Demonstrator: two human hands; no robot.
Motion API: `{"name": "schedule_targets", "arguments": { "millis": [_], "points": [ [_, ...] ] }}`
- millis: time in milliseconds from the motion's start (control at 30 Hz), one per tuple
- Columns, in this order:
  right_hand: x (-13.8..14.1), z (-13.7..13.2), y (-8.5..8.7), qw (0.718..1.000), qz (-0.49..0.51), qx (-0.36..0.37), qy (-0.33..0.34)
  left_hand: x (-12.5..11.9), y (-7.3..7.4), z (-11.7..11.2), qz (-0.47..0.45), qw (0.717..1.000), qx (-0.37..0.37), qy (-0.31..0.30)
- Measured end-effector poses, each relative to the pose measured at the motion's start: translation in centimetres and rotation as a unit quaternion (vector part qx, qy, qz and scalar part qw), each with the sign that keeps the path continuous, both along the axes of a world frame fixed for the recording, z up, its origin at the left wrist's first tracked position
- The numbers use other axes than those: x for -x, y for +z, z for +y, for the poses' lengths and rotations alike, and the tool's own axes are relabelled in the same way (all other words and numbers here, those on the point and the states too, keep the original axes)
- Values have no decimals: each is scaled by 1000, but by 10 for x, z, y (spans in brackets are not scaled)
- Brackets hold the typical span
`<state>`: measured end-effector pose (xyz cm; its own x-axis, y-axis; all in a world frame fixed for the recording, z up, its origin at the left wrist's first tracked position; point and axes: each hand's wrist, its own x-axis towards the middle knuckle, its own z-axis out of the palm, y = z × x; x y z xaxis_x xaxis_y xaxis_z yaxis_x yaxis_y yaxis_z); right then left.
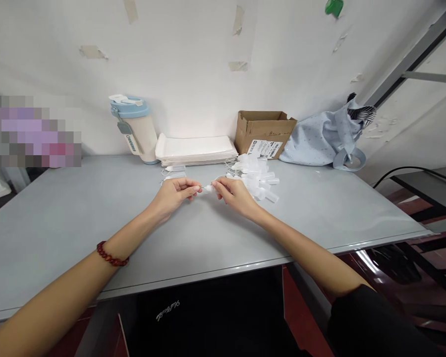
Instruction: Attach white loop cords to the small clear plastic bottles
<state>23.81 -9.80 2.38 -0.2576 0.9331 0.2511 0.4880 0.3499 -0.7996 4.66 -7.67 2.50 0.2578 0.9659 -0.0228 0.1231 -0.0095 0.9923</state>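
Observation:
Over the middle of the grey table, my two hands meet at a small white needle-tip bottle [208, 188]. My left hand [174, 196] is closed, thumb and forefinger pinching at the thin dark tip on the bottle's left end. From the right, my right hand [236, 195] pinches the bottle's white end, and the fingers hide most of its body. Just beyond my right hand lies a pile of similar translucent bottles [254, 173] with thin loops attached. Behind my left hand are a few more bottles [176, 169], partly covered by the fingers.
A stack of white trays [196, 148] stands against the wall, with a cream and blue tumbler [137, 131] to its left. On the right are an open cardboard box [263, 131] and a light blue cloth bag [315, 139]. The table's front edge [208, 276] runs below my forearms.

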Motion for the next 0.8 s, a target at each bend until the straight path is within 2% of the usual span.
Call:
{"name": "schedule_targets", "arguments": {
  "millis": [267, 400, 600, 800],
  "points": [
    [1, -1, -2, 1000, -1, -7, 2, -2, -2, -3, 12, 1000, -12, 6],
    [0, 0, -1, 1000, 19, -2, 0, 0, 4, -3, 20, 999, -28, 9],
    [-1, 0, 5, 999, 34, -9, -5, 5, 18, -6, 149, 982, -115, -7],
    [-1, 0, 3, 999, 29, -6, 11, 3, 14, -8, 220, 956, -195, -16]
  ]
}}
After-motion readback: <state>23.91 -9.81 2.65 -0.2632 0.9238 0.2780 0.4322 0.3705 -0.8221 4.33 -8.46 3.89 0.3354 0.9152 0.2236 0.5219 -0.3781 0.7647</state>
